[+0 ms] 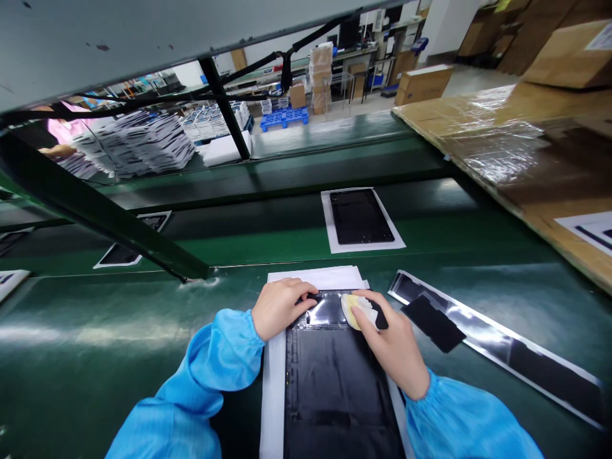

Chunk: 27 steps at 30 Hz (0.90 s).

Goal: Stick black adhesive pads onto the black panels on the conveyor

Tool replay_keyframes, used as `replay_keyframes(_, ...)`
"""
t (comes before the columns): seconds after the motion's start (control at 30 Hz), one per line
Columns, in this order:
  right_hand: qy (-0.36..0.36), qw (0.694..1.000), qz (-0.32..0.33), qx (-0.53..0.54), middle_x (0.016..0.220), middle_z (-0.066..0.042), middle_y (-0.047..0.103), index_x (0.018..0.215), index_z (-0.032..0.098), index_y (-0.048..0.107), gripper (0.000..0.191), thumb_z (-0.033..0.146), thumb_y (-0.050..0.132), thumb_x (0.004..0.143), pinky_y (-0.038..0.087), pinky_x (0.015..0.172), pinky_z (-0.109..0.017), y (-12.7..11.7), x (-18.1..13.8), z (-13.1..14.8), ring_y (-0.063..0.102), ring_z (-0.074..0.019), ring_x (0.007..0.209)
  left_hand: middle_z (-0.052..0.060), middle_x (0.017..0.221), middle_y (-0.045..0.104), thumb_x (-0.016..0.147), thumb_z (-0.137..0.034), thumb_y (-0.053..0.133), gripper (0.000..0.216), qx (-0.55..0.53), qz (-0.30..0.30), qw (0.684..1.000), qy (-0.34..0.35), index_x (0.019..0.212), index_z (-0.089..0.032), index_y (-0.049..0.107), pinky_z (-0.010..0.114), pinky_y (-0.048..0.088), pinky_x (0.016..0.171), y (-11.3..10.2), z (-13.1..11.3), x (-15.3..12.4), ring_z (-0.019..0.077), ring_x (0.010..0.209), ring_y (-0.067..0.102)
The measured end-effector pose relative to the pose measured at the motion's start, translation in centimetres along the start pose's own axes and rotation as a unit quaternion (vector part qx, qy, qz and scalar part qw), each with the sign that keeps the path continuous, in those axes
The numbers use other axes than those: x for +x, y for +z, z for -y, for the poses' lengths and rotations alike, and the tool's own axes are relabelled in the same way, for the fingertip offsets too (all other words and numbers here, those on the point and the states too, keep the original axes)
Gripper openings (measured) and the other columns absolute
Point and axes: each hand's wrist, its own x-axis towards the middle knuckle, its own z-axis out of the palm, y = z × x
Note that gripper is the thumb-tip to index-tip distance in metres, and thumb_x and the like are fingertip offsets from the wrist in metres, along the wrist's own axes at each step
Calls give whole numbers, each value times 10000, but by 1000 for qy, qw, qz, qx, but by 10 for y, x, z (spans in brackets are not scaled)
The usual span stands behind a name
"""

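A black tablet housing (340, 382) lies on white paper sheets (273, 395) in front of me, with a shiny strip across its far end. My left hand (283, 306) grips its far left corner with bent fingers, the thumb resting at the shiny strip. In my right hand (394, 341), a crumpled white and yellowish wiping cloth (356, 310) is pinched and pressed against the strip's right part. Something small and black also shows under those fingers; its kind is unclear. To the right, a black film piece (434, 323) lies across a long film strip (507, 350).
Another black tablet panel (362, 217) rests on paper on the green conveyor (268, 236) beyond the bench. A green post (95, 204) slants at left, under a grey overhead shelf (119, 44). Wrapped cardboard (507, 140) juts in at right. Stacked sheets (138, 143) stand farther back, near a person's arm.
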Motion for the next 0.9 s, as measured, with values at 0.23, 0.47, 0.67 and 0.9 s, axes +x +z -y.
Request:
replay_keyframes(0.23, 1, 1000, 8, -6, 907, -31, 669, 1033, 216, 593, 250, 390, 465, 908, 487, 582, -281, 0, 0, 1, 649, -237, 732, 45, 875, 636, 918, -332, 583, 194, 212, -65, 971, 90, 1031, -178, 619, 257, 434, 613, 1, -6, -14, 193, 787, 559)
replay_keyframes(0.47, 11, 1000, 12, -6, 843, -35, 667, 1047, 211, 597, 280, 410, 463, 901, 461, 542, -280, 1, -1, 0, 634, -232, 657, 92, 1161, 630, 999, -280, 393, 301, 171, -92, 968, 160, 1158, -144, 610, 328, 480, 740, 11, 6, -33, 213, 919, 564)
replay_keyframes(0.67, -8, 999, 5, -34, 839, -22, 663, 1050, 217, 571, 259, 388, 435, 911, 450, 550, -278, -2, 0, 4, 619, -214, 607, 43, 1264, 587, 971, -378, 465, 278, 49, -22, 980, 190, 1149, -268, 647, 394, 475, 910, 3, 17, -46, 253, 1161, 507)
replay_keyframes(0.9, -117, 969, 52, -209, 546, 28, 557, 1009, 219, 592, 169, 266, 476, 895, 361, 501, -255, 16, 17, 24, 569, -215, 496, 87, 1247, 594, 947, -358, 512, 276, 23, -41, 981, 186, 1149, -231, 653, 431, 479, 943, 12, 23, -49, 263, 1175, 508)
